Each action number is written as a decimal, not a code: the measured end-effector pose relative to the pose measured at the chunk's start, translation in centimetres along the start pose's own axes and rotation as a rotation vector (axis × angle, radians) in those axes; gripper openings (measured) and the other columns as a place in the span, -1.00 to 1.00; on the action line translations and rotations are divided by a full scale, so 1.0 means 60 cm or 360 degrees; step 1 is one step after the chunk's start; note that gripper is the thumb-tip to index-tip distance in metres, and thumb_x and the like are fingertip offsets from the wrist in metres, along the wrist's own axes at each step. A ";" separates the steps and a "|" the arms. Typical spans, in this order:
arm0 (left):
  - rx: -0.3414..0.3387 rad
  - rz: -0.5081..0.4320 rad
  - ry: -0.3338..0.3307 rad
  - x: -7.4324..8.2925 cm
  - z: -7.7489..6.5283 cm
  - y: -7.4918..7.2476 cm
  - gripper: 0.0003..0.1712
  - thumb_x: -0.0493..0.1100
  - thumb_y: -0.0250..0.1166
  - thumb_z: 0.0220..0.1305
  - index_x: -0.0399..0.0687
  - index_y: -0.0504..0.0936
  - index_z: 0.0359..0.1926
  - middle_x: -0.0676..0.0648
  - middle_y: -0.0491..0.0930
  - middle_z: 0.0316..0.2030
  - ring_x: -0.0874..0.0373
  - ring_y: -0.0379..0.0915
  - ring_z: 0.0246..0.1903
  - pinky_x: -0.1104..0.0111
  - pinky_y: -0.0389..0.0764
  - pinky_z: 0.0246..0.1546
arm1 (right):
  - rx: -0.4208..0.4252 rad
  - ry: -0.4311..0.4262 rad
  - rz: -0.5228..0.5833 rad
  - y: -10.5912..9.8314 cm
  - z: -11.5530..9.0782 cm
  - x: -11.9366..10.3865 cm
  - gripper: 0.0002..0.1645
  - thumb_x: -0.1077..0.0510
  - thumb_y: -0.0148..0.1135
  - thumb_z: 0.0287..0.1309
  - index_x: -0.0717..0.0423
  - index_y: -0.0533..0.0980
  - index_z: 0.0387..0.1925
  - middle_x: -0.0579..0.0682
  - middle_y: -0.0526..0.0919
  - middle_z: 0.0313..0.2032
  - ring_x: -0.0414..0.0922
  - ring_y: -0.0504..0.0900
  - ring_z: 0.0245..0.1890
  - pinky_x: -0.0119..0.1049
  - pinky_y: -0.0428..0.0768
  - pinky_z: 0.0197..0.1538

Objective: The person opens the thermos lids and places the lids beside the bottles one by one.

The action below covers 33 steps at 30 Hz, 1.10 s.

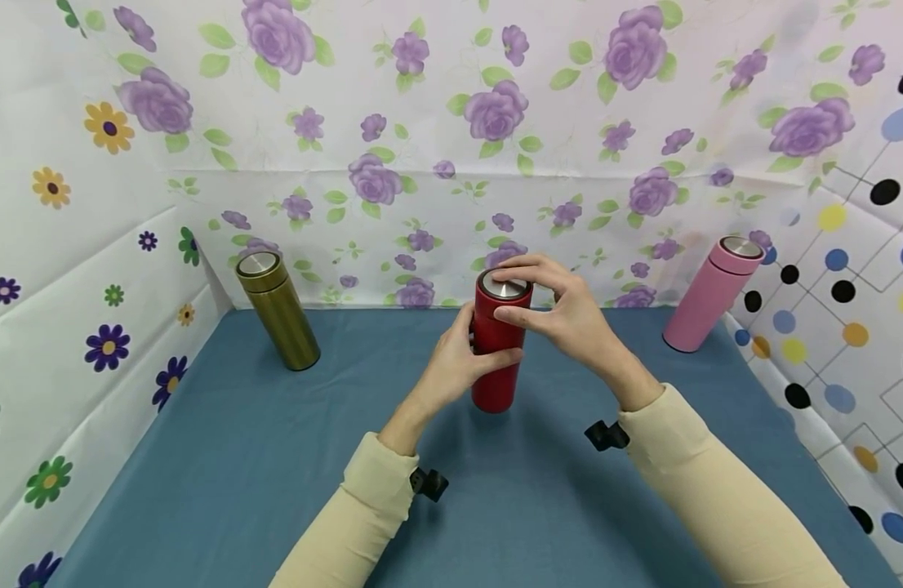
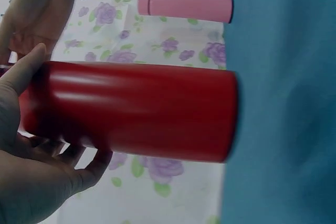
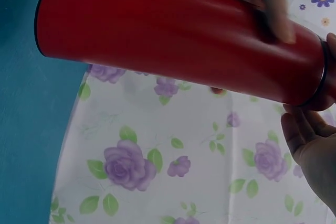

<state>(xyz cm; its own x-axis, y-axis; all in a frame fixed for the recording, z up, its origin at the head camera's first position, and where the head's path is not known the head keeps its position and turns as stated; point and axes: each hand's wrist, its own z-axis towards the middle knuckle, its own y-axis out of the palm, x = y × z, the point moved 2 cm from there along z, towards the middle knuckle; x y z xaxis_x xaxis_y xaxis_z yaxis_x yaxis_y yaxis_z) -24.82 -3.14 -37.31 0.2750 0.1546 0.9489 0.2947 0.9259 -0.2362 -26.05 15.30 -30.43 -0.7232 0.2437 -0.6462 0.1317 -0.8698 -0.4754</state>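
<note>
Now the left hand (image 1: 451,363) grips one red cylindrical flask (image 1: 495,390). The right hand (image 1: 572,314) holds its round silver-topped lid (image 1: 506,288).

Left hand (image 1: 453,365) curled, right hand (image 1: 567,304) higher

A blue cloth (image 1: 202,474) lay flat, running back to a white rear wall (image 1: 275,147) printed with purple roses and green leaves and creased across. The left wall (image 1: 55,269) bore multicoloured flowers, the right wall (image 1: 870,314) coloured circles with thin lines, under soft light
</note>
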 end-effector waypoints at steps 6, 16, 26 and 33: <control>-0.0012 -0.0015 -0.0029 -0.021 -0.008 0.006 -0.06 0.00 0.51 0.29 0.06 0.19 0.54 -0.03 0.50 0.27 0.03 0.47 0.21 0.00 0.61 0.16 | 0.0011 0.0000 0.0049 0.000 0.002 -0.003 -0.45 0.34 0.50 0.18 0.04 0.66 0.21 -0.06 0.57 0.25 -0.11 0.47 0.29 0.04 0.54 0.27; -0.0020 -0.0069 -0.0053 -0.037 -0.016 0.007 -0.10 -0.01 0.55 0.25 0.13 0.25 0.49 0.04 0.51 0.23 0.06 0.51 0.17 0.03 0.63 0.15 | 0.0012 0.0044 0.0094 -0.001 0.001 -0.007 -0.48 0.28 0.50 0.22 0.06 0.66 0.21 -0.07 0.55 0.27 -0.11 0.46 0.30 -0.05 0.55 0.28; 0.0061 -0.0050 -0.0002 -0.045 -0.020 0.002 -0.11 0.01 0.56 0.24 0.14 0.29 0.48 0.05 0.53 0.21 0.07 0.53 0.16 0.01 0.63 0.14 | -0.0039 -0.0014 0.0095 0.002 0.005 -0.009 -0.46 0.32 0.50 0.20 0.04 0.65 0.22 -0.06 0.54 0.28 -0.10 0.46 0.30 -0.06 0.53 0.30; 0.0088 -0.0032 0.0024 -0.044 -0.027 -0.003 -0.12 0.02 0.56 0.23 0.15 0.30 0.47 0.06 0.52 0.21 0.07 0.51 0.17 0.02 0.64 0.13 | -0.0077 0.0003 0.0059 0.004 0.008 -0.016 -0.48 0.25 0.50 0.22 0.02 0.64 0.22 -0.08 0.53 0.29 -0.12 0.44 0.33 0.04 0.51 0.30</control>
<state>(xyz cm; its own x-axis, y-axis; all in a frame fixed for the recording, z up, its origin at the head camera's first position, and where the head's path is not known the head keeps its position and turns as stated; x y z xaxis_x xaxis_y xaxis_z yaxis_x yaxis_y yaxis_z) -24.09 -4.26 -40.15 0.2831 0.1309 0.9501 0.2493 0.9465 -0.2047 -25.67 14.67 -29.63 -0.7160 0.2125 -0.6650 0.1912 -0.8564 -0.4796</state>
